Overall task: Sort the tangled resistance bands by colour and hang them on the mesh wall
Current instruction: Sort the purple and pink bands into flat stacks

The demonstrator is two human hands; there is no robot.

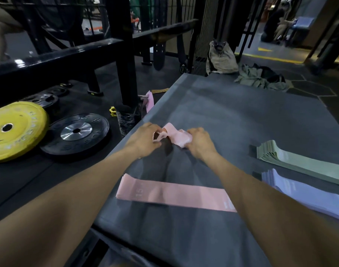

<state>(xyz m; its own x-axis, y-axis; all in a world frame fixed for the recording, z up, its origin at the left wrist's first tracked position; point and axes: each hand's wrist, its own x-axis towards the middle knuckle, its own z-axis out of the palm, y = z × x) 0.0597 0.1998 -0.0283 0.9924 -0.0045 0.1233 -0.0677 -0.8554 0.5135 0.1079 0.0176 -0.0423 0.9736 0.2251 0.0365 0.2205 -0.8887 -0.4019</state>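
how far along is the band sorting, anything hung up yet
Sorting is mostly done: flat pink stack, green stack and lilac stack lie on the mat. Left hand and right hand hold a twisted pink band. No hung bands are visible.

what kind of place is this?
Most likely a gym. Weight plates lie on the floor, a yellow bumper plate beside a black plate, next to a black steel rack frame, and resistance bands are sorted in stacks on a grey mat.

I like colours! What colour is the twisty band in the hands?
Pink. Both hands hold the crumpled band over the grey mat, seen in the head view.
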